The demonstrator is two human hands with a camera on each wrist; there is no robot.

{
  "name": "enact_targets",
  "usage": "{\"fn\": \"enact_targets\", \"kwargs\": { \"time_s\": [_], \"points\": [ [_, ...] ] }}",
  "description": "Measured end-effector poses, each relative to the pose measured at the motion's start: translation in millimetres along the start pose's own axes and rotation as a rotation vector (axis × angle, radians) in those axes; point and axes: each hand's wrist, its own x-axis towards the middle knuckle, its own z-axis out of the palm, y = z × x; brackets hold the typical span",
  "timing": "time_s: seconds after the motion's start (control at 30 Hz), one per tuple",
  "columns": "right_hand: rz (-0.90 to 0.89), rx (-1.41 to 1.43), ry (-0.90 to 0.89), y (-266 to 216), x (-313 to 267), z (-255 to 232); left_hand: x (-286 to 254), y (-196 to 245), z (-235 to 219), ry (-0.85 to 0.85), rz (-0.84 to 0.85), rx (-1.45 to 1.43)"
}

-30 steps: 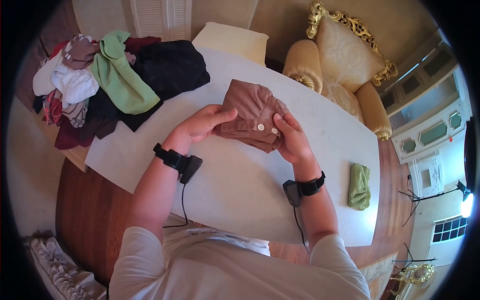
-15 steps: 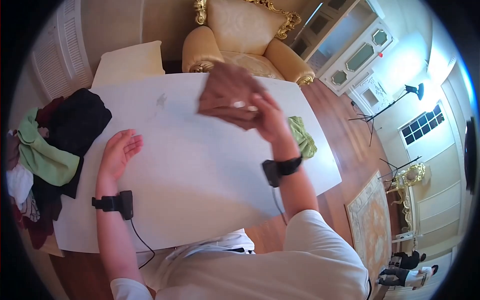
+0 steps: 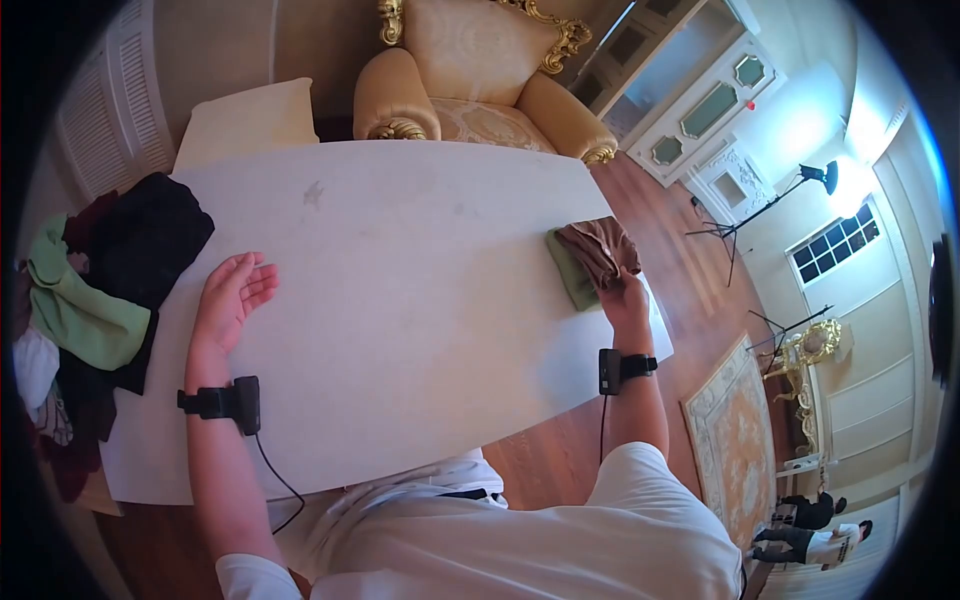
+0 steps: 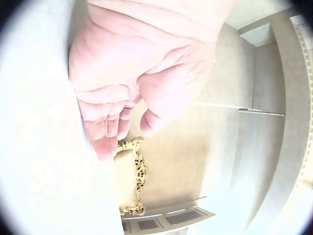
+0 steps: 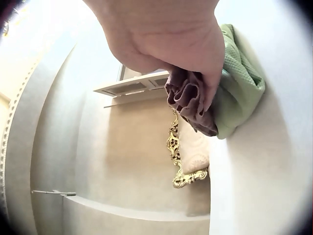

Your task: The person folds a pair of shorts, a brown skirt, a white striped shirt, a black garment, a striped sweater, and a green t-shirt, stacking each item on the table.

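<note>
At the left of the head view, the clothes pile (image 3: 90, 300) sits on the counter (image 3: 420, 300) edge just as it did half a second ago. The left hand (image 3: 232, 298) has barely shifted: it rests on the counter, palm turned up, fingers relaxed and loosely spread, holding nothing; the left wrist view shows the same slack fingers. The change is on the right. Half a second ago the right hand held the folded brown garment raised in the upper middle of the frame; now the right hand (image 3: 622, 292) has come down to the counter's right edge and the brown garment (image 3: 600, 250) lies on top of the folded green cloth (image 3: 568, 268). The right wrist view shows the fingers and thumb curled into the brown folds, pinching them against the green cloth. The brown bundle's long axis runs from lower right toward upper left, pointing away from the hand toward the gold armchair (image 3: 470, 70).
</note>
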Motion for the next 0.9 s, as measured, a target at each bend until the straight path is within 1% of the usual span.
{"fn": "enact_targets", "kwargs": {
  "time_s": [0.1,0.2,0.3,0.4,0.5,0.6,0.7,0.8,0.9],
  "points": [
    [0.002,0.004,-0.035,6,-1,-5,-1,0,-1,-0.001,0.003,-0.001],
    [-0.025,0.03,0.003,7,-4,0,0,-1,-1,0.001,0.008,-0.006],
    [-0.059,0.054,-0.124,5,8,-12,-3,1,1,0.002,0.006,-0.006],
    [-0.044,0.064,-0.107,4,1,-1,-4,2,2,0.007,0.004,-0.003],
    [-0.018,0.046,-0.118,6,3,-5,-4,4,3,0.012,0.007,-0.004],
    [0.025,-0.02,-0.028,9,-10,1,-4,4,3,0.014,0.007,-0.001],
    [0.053,0.001,-0.075,8,-2,-23,-3,2,3,0.007,0.015,0.001],
    [0.059,-0.062,-0.054,2,-13,-24,-2,0,2,0.004,0.016,0.0],
    [0.031,-0.224,-0.019,-4,-37,-12,-1,0,1,0.0,0.017,-0.004]
  ]
}}
